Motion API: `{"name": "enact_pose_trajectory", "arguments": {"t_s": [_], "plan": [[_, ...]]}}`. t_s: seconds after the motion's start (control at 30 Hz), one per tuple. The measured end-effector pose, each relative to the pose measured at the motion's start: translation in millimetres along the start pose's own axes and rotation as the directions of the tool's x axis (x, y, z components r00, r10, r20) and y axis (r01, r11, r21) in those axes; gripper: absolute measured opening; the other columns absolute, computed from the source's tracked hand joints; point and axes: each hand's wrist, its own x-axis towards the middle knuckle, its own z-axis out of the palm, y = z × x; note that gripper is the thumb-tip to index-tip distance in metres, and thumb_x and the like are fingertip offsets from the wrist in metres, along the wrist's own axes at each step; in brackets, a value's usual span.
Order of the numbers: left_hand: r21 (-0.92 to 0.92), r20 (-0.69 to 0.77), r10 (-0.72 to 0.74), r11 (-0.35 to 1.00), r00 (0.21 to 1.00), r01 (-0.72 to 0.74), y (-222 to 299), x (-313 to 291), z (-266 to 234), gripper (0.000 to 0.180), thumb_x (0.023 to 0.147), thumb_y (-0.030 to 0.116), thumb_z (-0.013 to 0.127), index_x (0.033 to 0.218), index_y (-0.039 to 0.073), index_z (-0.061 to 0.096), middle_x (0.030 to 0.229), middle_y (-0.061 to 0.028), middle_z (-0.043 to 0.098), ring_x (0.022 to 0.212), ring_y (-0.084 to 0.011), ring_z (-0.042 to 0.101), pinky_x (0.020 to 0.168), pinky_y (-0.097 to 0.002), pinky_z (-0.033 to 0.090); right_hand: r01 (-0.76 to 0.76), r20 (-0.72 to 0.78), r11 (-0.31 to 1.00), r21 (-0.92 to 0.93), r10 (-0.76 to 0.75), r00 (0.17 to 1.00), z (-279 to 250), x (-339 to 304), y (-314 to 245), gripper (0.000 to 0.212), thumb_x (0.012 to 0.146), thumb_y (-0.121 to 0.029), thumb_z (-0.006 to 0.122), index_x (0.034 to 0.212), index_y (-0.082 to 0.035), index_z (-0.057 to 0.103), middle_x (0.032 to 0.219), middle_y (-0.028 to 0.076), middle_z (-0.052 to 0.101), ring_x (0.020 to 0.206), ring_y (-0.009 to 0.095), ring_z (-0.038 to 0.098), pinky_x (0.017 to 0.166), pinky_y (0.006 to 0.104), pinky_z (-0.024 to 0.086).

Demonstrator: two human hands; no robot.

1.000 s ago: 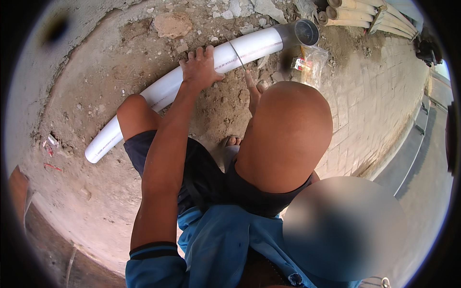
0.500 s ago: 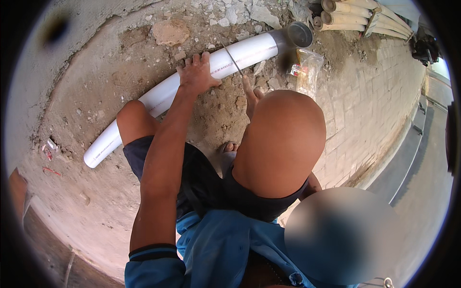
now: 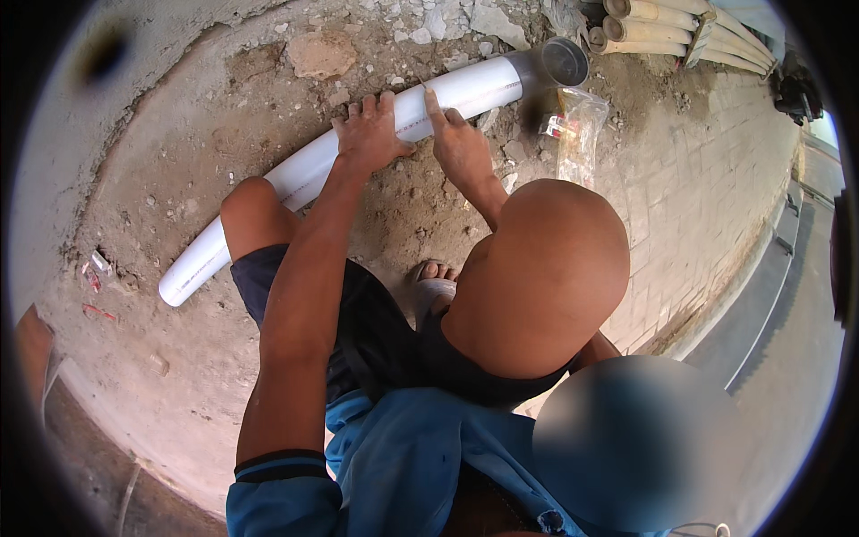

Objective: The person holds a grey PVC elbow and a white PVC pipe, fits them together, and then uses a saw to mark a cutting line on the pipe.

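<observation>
A long white plastic pipe [image 3: 304,170] lies slantwise on the dirt from lower left to upper right, passing by my left knee. My left hand [image 3: 367,134] grips it from above, fingers over its far side and thumb on the near side. Just right of that, my right hand [image 3: 461,148] is closed with the index finger stretched forward over the pipe. It holds a thin saw blade [image 3: 424,83], of which only a bit shows past the fingertip; the rest is hidden by the hand. A dark grey pipe fitting [image 3: 564,63] sits by the pipe's right end.
A clear plastic bag [image 3: 582,134] with something red and white beside it lies right of the pipe. Bamboo poles [image 3: 644,34] are stacked at the upper right. A rock [image 3: 322,55] and rubble lie beyond the pipe. Paving [image 3: 689,197] stretches to the right.
My right hand has pushed forward from beside my knee onto the pipe, and the blade, which lay across the pipe in plain view, is now mostly covered. My left hand stays on the pipe.
</observation>
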Motion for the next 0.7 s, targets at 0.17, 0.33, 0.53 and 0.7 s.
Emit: {"name": "enact_pose_trajectory", "arguments": {"t_s": [0.17, 0.33, 0.53, 0.7], "plan": [[0.034, -0.028, -0.014, 0.999, 1.000, 0.015, -6.6, -2.6, 4.9, 0.095, 0.072, 0.046, 0.091, 0.145, 0.012, 0.041, 0.145, -0.0157, 0.050, 0.140, -0.0416, 0.047, 0.109, -0.0687, 0.038, -0.034, 0.033, 0.998, 0.046, 0.032, 0.999, 29.1, -60.8, 22.4, 0.073, 0.091, 0.003, 0.054, 0.160, -0.015, 0.039, 0.102, 0.019, 0.068, 0.076, 0.040, 0.071, 0.070, 0.0505, 0.058], [0.013, -0.032, -0.013, 1.000, 0.999, 0.013, -12.0, 1.7, 0.7, 0.095, 0.071, 0.048, 0.091, 0.144, 0.012, 0.042, 0.146, -0.0151, 0.049, 0.139, -0.0416, 0.048, 0.110, -0.0703, 0.036, 0.017, -0.062, 0.997, 0.075, -0.012, 0.998, 8.6, -18.0, -1.4, 0.081, 0.090, 0.007, 0.055, 0.163, -0.019, 0.034, 0.099, 0.018, 0.068, 0.074, 0.041, 0.070, 0.069, 0.0503, 0.056], [0.023, -0.015, -0.002, 1.000, 1.000, 0.003, -11.5, 5.4, 1.6, 0.105, 0.071, 0.050, 0.091, 0.154, 0.015, 0.036, 0.148, -0.0168, 0.049, 0.139, -0.0442, 0.047, 0.112, -0.0729, 0.034, 0.024, -0.044, 0.998, 0.061, -0.021, 0.999, 36.0, -47.7, 21.6, 0.082, 0.089, 0.001, 0.059, 0.163, -0.017, 0.032, 0.104, 0.022, 0.069, 0.078, 0.044, 0.071, 0.070, 0.0527, 0.059], [0.009, -0.006, -0.007, 1.000, 1.000, 0.007, -6.1, 7.4, 8.2, 0.105, 0.072, 0.049, 0.090, 0.154, 0.015, 0.036, 0.148, -0.0153, 0.048, 0.140, -0.0437, 0.046, 0.112, -0.0721, 0.035, -0.008, 0.012, 1.000, 0.014, 0.008, 1.000, 1.9, -23.9, 8.6, 0.079, 0.088, -0.001, 0.060, 0.162, -0.016, 0.035, 0.103, 0.022, 0.068, 0.077, 0.044, 0.071, 0.069, 0.0520, 0.060]]}}
